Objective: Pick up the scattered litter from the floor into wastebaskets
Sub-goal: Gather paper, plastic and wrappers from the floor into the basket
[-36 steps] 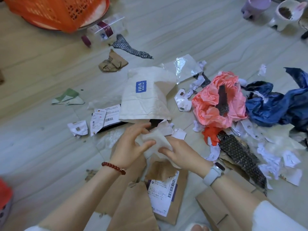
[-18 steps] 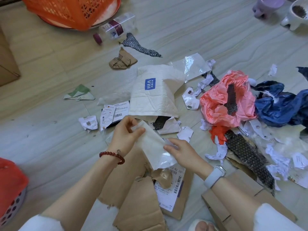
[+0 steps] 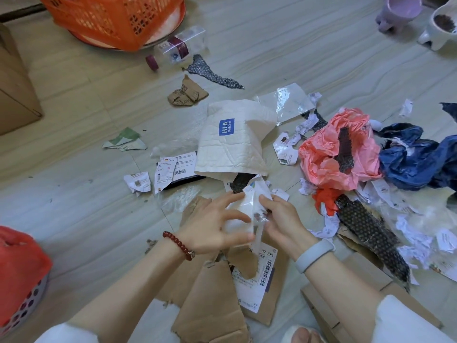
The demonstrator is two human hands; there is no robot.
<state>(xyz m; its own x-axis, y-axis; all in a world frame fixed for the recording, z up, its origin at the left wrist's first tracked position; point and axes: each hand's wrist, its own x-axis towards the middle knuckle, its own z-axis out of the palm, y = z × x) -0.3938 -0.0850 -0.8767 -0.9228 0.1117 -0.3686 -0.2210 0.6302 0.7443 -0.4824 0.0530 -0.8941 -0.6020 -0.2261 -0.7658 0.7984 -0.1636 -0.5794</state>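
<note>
A crumpled clear plastic wrapper (image 3: 247,206) with white paper inside is held between both hands, low over the floor at centre. My left hand (image 3: 212,224) holds its left side with fingers spread along it. My right hand (image 3: 282,219) pinches its right edge. Litter lies all around: a white HLA paper bag (image 3: 230,144), pink tissue (image 3: 329,154), a blue plastic bag (image 3: 415,159), torn brown cardboard (image 3: 210,293). An orange mesh wastebasket (image 3: 111,18) stands at the top left, and a red-lined basket (image 3: 19,273) is at the left edge.
A plastic bottle (image 3: 178,48) lies beside the orange basket. A cardboard box (image 3: 14,90) sits at the far left. Purple (image 3: 398,8) and white (image 3: 442,23) pots stand at the top right. Black bubble wrap (image 3: 373,233) and paper scraps cover the right side.
The hands have folded the flat wrapper in on itself, bringing its sides together into a smaller bundle. The view has shifted slightly toward the litter.
</note>
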